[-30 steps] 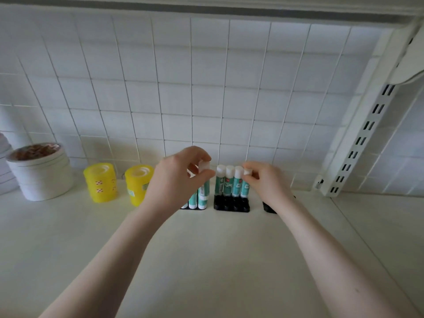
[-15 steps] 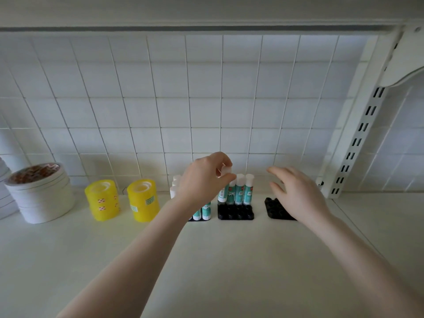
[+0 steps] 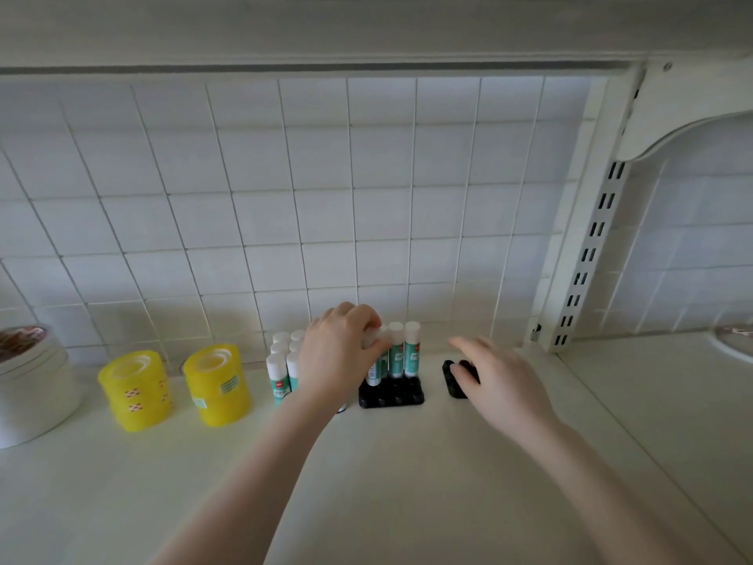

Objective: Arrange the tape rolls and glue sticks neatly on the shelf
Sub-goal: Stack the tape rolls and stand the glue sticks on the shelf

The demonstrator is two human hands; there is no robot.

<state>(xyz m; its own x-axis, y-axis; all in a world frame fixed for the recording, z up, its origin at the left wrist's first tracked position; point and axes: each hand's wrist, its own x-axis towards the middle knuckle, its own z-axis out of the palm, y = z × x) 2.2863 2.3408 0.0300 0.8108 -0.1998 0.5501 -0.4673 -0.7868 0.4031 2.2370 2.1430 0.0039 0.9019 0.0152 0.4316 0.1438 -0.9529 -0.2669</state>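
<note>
Left hand (image 3: 340, 352) reaches forward, fingers curled, pinching the white cap of a glue stick (image 3: 375, 362) in the middle black holder (image 3: 391, 394). Right hand (image 3: 495, 377) hovers palm down, fingers loosely spread, over a second black holder (image 3: 451, 379) at 3 o'clock of the first. We count three sticks in the middle holder, at least six at its 9 o'clock, and two yellow tape stacks (image 3: 179, 387) further left on the shelf (image 3: 387, 483).

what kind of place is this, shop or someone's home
Likely a shop display shelf, though I can't be sure: slotted shelving rail on a tiled wall, stacks of yellow tape rolls, and many identical glue sticks in black holders.
</note>
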